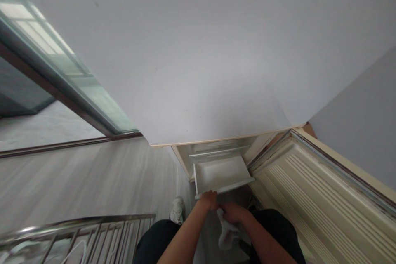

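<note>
Working left to right, with the pulled-out white drawer (221,171) as reference: a framed glass door (100,95) stands well apart to its left, farther from the person than the drawer. A metal rack (60,228) with a curved top rail lies to the drawer's left and nearer the person; pale streaked floor (123,173) extends between rack and glass door. One light-coloured shoe (177,210) rests on that floor, just off the drawer's near left corner. The left hand (208,201) is at the left part of the drawer's front edge, fingers bent against it; whether they grip it cannot be told. A large white panel (201,49) stands above and beyond the drawer, whose interior shows a bare base. The right hand (234,213) is just in front of the drawer, close beside the left, its fingers closed on a whitish cloth (228,235), which hangs below the drawer's front edge. To the drawer's right, a cream door (303,185) with a ribbed inner face stands open; its seal edge shows dark marks.
</note>
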`<state>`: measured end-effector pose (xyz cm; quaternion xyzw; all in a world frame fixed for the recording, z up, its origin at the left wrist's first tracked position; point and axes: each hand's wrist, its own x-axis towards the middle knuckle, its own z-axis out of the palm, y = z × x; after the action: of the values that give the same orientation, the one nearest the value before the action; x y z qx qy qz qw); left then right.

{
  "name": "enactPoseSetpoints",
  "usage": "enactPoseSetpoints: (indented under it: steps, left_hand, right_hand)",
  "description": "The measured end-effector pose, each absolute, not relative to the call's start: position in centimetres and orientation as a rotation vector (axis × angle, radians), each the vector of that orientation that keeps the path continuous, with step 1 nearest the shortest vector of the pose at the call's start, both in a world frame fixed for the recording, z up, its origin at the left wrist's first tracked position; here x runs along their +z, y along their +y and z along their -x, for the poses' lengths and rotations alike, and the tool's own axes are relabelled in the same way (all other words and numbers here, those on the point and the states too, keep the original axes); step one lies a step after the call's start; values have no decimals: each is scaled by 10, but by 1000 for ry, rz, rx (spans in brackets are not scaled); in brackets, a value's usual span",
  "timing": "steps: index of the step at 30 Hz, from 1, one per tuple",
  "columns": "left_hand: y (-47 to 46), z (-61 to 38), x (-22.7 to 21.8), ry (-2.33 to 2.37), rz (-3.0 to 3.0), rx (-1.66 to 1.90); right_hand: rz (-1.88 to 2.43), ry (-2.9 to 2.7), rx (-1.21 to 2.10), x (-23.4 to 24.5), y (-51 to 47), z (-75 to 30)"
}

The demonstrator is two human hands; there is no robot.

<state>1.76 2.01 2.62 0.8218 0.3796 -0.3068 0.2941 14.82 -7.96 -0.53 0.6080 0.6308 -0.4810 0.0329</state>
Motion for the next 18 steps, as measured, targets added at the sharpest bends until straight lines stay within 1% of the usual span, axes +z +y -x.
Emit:
enactPoseSetpoints:
  steps: [7, 18]
  left_hand:
    - [19, -20, 27, 1016, -2184, -805]
    - [20, -27, 36, 994, -2197, -783]
  right_hand:
    - [-1825, 1858, -1350, -1, -78, -146]
    - [-1870, 1822, -1343, -3, -78, -145]
